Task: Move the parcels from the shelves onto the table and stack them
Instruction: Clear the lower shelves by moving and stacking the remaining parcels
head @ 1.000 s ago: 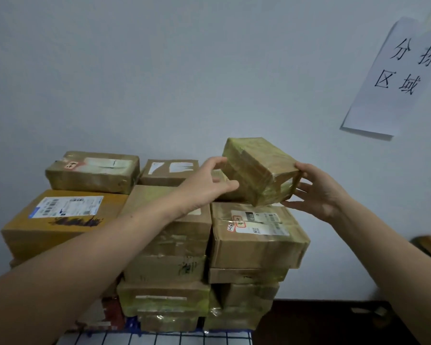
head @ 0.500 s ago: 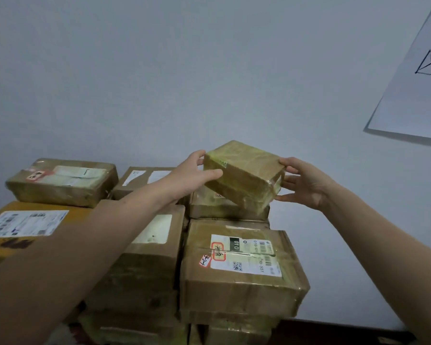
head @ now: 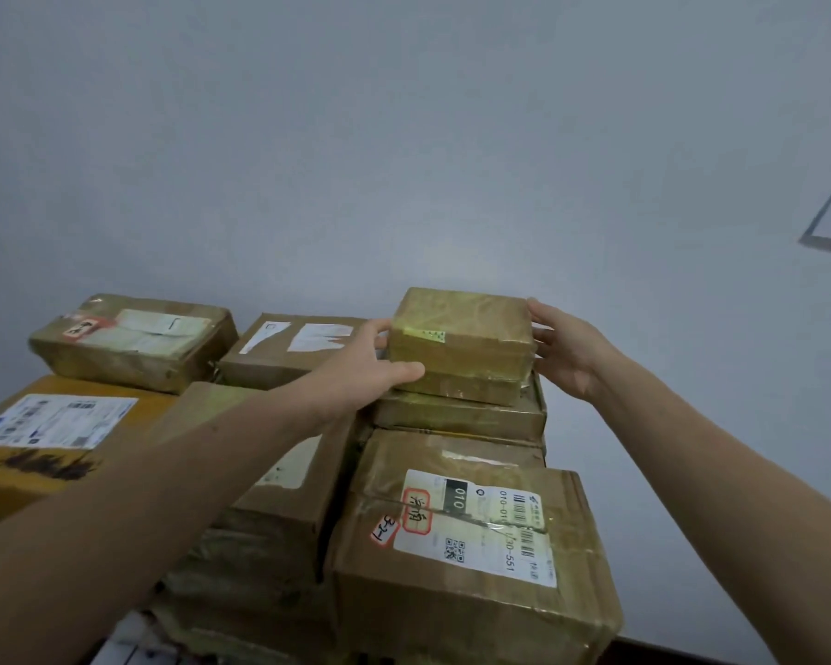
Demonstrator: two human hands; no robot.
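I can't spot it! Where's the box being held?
Head view, right of centre: the box sits atop a flat parcel, between left hand and right hand.

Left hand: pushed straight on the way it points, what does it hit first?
The small tape-wrapped brown cardboard parcel that the left hand grips; beyond it, depth is unclear.

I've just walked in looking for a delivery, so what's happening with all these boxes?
A person is stacking parcels against a wall. The left hand grips a small tape-wrapped parcel at its left end while the right hand presses against the right end. It sits on a flatter parcel topping a stack, behind a labelled carton.
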